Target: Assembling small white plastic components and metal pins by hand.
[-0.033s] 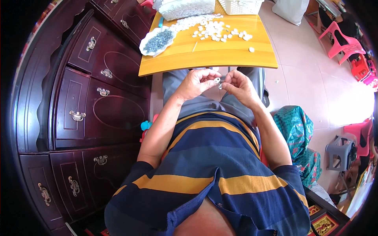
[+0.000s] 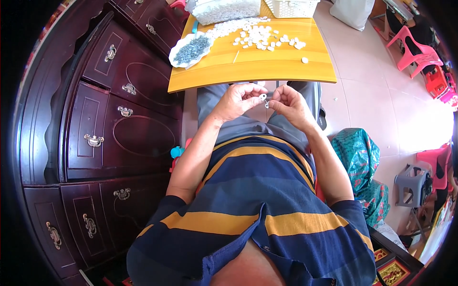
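Over my lap, just off the table's near edge, my left hand [image 2: 244,99] pinches a small white round piece [image 2: 263,97] with a dark hole in it. Close against it, my right hand [image 2: 289,106] has thumb and fingertips pressed together on a small whitish ring-like piece [image 2: 267,105]. The two pieces nearly meet; whether they are joined is too small to tell. On the yellow table [image 2: 267,69] in front lie several white pieces [image 2: 257,35], some round, some oblong. A scalloped white dish [image 2: 173,57] there holds a heap of thin, dark bluish metal bits [image 2: 192,49].
A clear tub [image 2: 226,13] of white pieces and a cream basket [image 2: 293,8] stand at the table's far side. Dark wooden drawers [image 2: 138,138] line my left. On the right are green bags [image 2: 355,152], a grey stool [image 2: 412,185] and pink chairs [image 2: 420,52].
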Motion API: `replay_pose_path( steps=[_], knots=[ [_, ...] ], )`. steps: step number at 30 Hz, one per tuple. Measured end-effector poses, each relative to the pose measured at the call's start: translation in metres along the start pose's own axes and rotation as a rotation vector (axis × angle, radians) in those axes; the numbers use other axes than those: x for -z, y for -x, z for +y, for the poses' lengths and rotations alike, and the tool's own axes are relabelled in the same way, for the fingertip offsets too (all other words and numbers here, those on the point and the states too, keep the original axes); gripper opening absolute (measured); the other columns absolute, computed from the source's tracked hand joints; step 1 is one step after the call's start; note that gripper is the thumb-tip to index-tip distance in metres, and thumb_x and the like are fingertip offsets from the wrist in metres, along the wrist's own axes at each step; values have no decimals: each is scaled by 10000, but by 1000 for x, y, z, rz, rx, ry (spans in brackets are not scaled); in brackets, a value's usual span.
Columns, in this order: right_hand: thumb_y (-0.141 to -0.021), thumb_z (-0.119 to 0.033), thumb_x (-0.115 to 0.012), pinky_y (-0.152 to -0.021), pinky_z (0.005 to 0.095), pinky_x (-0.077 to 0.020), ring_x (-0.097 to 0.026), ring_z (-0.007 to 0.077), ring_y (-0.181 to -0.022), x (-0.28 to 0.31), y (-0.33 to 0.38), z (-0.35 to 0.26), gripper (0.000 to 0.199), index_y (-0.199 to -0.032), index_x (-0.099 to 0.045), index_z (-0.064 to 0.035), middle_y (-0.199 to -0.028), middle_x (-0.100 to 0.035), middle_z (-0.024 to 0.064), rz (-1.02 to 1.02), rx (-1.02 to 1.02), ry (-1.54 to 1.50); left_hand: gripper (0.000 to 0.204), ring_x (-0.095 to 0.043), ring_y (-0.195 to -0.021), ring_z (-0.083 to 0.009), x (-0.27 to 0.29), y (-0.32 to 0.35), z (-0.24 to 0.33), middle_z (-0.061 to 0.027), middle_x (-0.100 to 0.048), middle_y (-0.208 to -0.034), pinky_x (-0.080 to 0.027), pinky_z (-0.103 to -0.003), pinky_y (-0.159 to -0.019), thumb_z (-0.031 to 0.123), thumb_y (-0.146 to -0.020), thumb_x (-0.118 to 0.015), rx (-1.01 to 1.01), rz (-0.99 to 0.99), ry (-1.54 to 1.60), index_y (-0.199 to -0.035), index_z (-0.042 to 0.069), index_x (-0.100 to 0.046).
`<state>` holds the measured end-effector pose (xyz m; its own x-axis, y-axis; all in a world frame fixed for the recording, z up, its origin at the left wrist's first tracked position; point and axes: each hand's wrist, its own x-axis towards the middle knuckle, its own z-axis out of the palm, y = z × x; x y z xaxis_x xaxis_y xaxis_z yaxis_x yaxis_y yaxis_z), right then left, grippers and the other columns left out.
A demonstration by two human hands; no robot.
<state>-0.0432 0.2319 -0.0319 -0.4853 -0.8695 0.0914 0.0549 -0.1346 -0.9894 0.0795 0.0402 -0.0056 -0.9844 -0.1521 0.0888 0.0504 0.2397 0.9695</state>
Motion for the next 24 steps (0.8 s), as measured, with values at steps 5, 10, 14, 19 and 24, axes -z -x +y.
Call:
replay_pose_path(
  steps=[5,10,14,19,24],
  knots=[
    [-966,-88,-701,-674,175,-492,-574,22,-765,0,0,-1,127,-973,-576,-68,-862,-616,-39,-2,-18,-3,253,-623,-827,-34,1,0,-1,8,-719,-961,-525,-213,-767,68,-936,-717,-2,-7,-4,-1185,23,-718],
    [-966,-88,-701,-675,178,-496,-573,21,-762,3,0,1,125,-964,-577,-70,-855,-614,-42,-14,-22,25,254,-622,-829,-32,0,0,-4,7,-719,-959,-526,-213,-768,68,-935,-718,-3,-19,-1,-1184,21,-720],
    [-966,-84,-699,-678,179,-496,-569,20,-760,3,-1,1,122,-962,-578,-70,-851,-611,-43,-14,-29,37,256,-626,-823,-41,0,0,-4,-2,-729,-962,-527,-214,-764,66,-934,-718,5,-23,0,-1187,24,-721],
    [-960,-69,-704,-696,182,-500,-568,25,-771,5,-1,3,126,-965,-578,-64,-853,-613,-35,-35,-31,64,256,-627,-819,-47,2,0,-3,-14,-738,-969,-524,-215,-756,60,-932,-717,-17,-40,-33,-1185,26,-721],
    [-962,-63,-699,-703,183,-500,-572,28,-777,7,-1,5,121,-964,-577,-61,-856,-615,-33,-50,-40,75,254,-621,-819,-42,2,1,-4,-4,-737,-960,-517,-219,-744,58,-928,-720,-13,-55,-42,-1181,38,-725]
  ],
)
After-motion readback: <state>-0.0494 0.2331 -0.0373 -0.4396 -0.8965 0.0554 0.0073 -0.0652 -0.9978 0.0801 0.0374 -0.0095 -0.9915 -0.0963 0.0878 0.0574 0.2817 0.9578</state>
